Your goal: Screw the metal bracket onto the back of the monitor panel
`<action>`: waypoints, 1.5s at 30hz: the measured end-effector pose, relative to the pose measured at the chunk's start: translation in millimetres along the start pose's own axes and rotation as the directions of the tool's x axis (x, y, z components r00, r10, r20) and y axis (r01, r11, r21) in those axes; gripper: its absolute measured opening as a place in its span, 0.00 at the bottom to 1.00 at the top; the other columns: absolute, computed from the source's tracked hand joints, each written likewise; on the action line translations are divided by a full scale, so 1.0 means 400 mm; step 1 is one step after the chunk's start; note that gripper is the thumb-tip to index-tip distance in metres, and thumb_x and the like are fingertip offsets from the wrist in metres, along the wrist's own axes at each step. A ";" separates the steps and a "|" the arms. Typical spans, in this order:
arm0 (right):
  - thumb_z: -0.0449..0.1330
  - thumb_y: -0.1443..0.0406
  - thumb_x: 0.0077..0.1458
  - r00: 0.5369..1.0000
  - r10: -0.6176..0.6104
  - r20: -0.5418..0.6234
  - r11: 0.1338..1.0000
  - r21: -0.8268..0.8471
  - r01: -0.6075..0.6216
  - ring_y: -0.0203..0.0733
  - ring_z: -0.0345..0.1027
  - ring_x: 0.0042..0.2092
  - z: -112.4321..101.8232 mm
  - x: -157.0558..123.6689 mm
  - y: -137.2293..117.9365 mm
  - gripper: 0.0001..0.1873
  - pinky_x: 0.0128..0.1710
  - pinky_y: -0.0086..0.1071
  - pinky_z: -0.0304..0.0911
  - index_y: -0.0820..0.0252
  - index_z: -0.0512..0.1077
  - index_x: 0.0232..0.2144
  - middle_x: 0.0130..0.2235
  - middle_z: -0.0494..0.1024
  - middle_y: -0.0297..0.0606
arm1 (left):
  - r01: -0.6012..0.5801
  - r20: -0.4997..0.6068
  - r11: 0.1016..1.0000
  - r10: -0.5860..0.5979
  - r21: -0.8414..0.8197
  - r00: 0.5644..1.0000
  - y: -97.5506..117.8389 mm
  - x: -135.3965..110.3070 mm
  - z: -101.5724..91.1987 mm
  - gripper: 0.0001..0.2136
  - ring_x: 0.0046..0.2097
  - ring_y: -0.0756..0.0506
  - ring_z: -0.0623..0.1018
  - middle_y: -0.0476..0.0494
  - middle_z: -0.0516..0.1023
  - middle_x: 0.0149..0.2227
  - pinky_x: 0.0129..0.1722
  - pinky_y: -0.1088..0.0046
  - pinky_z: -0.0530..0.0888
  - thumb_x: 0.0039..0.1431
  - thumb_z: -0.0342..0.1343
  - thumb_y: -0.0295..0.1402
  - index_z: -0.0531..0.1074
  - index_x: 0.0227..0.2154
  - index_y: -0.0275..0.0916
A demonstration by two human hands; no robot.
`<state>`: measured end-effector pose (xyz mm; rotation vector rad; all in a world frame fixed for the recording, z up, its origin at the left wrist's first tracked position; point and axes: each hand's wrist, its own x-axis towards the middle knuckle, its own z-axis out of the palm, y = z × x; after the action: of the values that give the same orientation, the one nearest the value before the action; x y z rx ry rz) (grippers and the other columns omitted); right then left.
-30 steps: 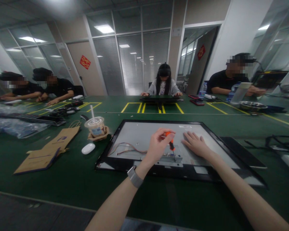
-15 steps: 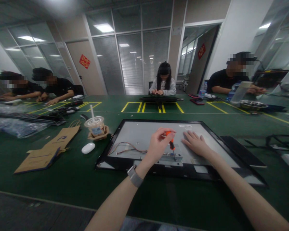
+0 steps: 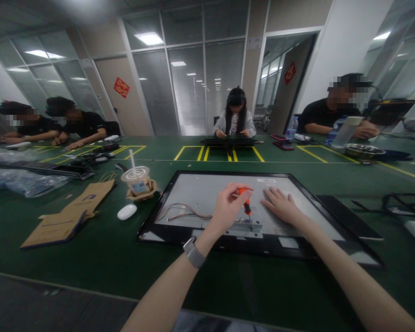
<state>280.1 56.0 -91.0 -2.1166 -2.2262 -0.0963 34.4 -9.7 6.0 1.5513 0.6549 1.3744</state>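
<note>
My left hand (image 3: 230,203) is closed around the orange and black handle of a screwdriver (image 3: 247,208). The screwdriver stands nearly upright, its tip down at a metal bracket (image 3: 242,227) near the front edge of a flat display panel (image 3: 207,184). That panel lies with its grey back upward inside a black frame. My right hand (image 3: 281,205) rests flat on the grey back to the right of the screwdriver, fingers spread. Thin coloured wires (image 3: 186,211) run across the left part of the panel. Whether the tip sits in a screw is too small to tell.
Left of the panel are a lidded drink cup (image 3: 138,180) in a carrier, a white oval case (image 3: 127,212) and a brown paper bag (image 3: 69,214). A black flat slab (image 3: 347,216) lies right. Across the green table (image 3: 100,267) several people sit working.
My hands and the screwdriver hold almost the same position. Across the table, the person in the middle has moved their hands apart.
</note>
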 end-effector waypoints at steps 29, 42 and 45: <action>0.35 0.49 0.61 1.000 -0.005 0.019 1.000 -0.002 0.005 0.58 0.43 0.65 -0.003 -0.001 -0.001 0.35 0.58 0.61 0.45 0.59 0.53 0.63 0.66 0.50 0.49 | 0.004 0.008 1.000 -0.004 0.019 1.000 0.012 -0.003 0.002 0.08 0.32 0.52 0.70 0.46 0.69 0.32 0.33 0.75 0.70 0.56 0.56 0.35 0.76 0.33 0.37; 0.36 0.50 0.60 1.000 -0.010 0.015 1.000 0.003 0.010 0.60 0.43 0.65 -0.009 -0.006 -0.006 0.34 0.58 0.61 0.45 0.60 0.54 0.63 0.66 0.51 0.50 | -0.010 0.012 0.999 0.009 0.031 1.000 0.007 -0.003 -0.001 0.09 0.33 0.51 0.70 0.46 0.70 0.32 0.33 0.75 0.69 0.58 0.55 0.35 0.76 0.35 0.37; 0.35 0.50 0.61 1.000 -0.003 0.025 1.000 0.004 0.003 0.60 0.43 0.65 -0.008 -0.005 -0.007 0.35 0.58 0.61 0.44 0.62 0.53 0.63 0.67 0.50 0.50 | -0.010 0.019 1.000 0.009 0.026 1.000 0.009 -0.004 -0.002 0.08 0.33 0.51 0.70 0.46 0.70 0.32 0.33 0.75 0.69 0.58 0.54 0.35 0.76 0.35 0.37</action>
<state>277.3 53.3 -88.1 -2.1243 -2.2410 -0.0655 32.8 -12.3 8.5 1.5879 0.6571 1.3614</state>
